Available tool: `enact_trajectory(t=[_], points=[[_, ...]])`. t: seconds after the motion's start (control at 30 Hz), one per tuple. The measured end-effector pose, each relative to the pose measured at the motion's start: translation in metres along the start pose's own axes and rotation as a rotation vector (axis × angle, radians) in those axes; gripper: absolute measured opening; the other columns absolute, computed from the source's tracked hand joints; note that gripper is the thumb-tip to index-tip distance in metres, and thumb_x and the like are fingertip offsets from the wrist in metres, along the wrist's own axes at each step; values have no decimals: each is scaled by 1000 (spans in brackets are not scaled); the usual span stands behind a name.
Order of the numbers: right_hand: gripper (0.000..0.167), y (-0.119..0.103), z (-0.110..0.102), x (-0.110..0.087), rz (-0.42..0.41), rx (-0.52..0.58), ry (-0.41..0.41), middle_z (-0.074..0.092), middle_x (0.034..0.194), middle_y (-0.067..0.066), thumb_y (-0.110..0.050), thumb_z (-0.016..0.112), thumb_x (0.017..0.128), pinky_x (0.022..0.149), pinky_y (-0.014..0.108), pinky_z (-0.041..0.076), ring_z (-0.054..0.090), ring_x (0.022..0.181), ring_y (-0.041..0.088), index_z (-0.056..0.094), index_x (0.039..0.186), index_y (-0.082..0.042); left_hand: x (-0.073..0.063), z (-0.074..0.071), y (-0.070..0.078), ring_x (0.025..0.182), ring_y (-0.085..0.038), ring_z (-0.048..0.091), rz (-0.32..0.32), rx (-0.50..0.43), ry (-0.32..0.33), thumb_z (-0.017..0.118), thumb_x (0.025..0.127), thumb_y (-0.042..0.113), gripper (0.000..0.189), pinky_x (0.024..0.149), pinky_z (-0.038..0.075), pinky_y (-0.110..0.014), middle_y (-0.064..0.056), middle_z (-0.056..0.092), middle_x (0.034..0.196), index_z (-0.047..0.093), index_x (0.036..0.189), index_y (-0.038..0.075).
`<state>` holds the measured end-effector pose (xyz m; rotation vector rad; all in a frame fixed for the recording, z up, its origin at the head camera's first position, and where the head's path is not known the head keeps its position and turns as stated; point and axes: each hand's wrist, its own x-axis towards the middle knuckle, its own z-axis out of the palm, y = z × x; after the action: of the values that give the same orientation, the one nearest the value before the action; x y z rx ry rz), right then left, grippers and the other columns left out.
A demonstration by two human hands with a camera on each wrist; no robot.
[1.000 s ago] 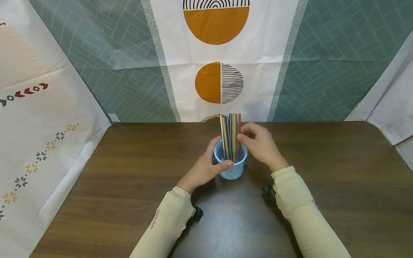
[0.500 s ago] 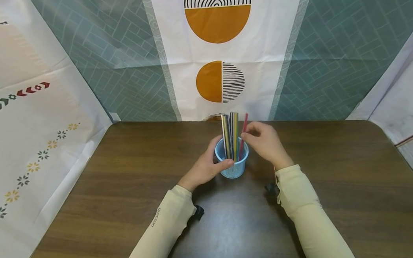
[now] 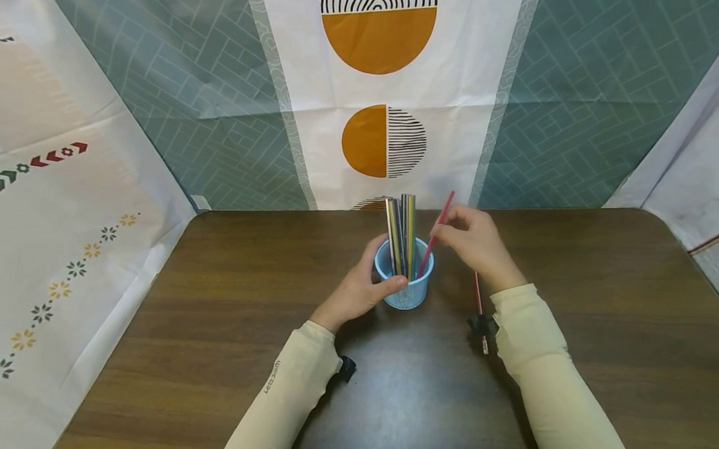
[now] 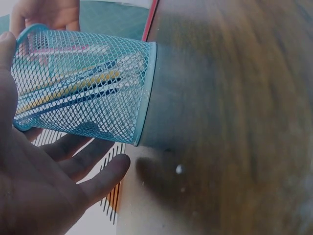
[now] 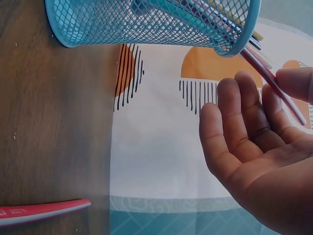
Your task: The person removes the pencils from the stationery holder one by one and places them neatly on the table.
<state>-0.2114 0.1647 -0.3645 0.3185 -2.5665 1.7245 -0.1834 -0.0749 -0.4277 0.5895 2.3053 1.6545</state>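
Note:
A light-blue mesh pencil cup (image 3: 415, 296) stands upright on the table. My left hand (image 3: 358, 290) holds its side, thumb across the front and fingers round the far side. Several pencils (image 3: 401, 223) with yellow, dark and white sides lean together at the cup's left. At the right rim, my right hand (image 3: 476, 242) pinches a red pencil (image 3: 446, 208) between thumb and fingers. That pencil tilts right, its lower end still inside the cup. In the right wrist view, the other fingers of my right hand (image 5: 259, 152) are loosely bent beside the pencil.
A second red pencil (image 5: 44, 210) lies on the brown table (image 3: 234, 354), partly hidden under my right wrist in the head view. The table's far edge runs close behind the cup, against a patterned cloth (image 3: 457, 141).
My right hand has drawn the red pencil away from the others, tilting it right and slightly up. The pencil on the table has come into sight. My left hand stays on the cup.

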Motion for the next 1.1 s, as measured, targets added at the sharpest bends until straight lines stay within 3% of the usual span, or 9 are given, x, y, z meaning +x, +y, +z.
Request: enact_trajectory(t=[0.2,0.57,0.93,1.1], points=[[16,1,-2,1,30,113,-17,69,98,20,-10,62,97,81,33,56,67,86,24,59,98,6,-1,0,1,131,-27,45,-3,9,9,72,90,53,86,105,42,-54,-3,37,154,17,155,42],[18,3,-10,-1,12,258,0,71,93,16,-8,62,100,82,34,57,70,84,29,54,107,6,-1,0,1,132,-27,44,-9,2,-1,71,91,52,86,106,41,-54,-3,36,154,15,156,41],[35,7,-16,1,19,271,48,71,90,6,-8,62,100,80,28,56,70,86,16,47,132,-3,-1,0,0,130,-27,46,9,4,1,72,90,54,87,105,42,-54,-4,37,152,16,156,41],[40,7,-20,1,37,288,92,72,87,-2,-8,62,100,81,29,56,71,89,19,45,136,-4,-2,0,0,129,-27,47,13,2,1,72,90,54,87,105,42,-53,-4,38,152,16,156,41]])
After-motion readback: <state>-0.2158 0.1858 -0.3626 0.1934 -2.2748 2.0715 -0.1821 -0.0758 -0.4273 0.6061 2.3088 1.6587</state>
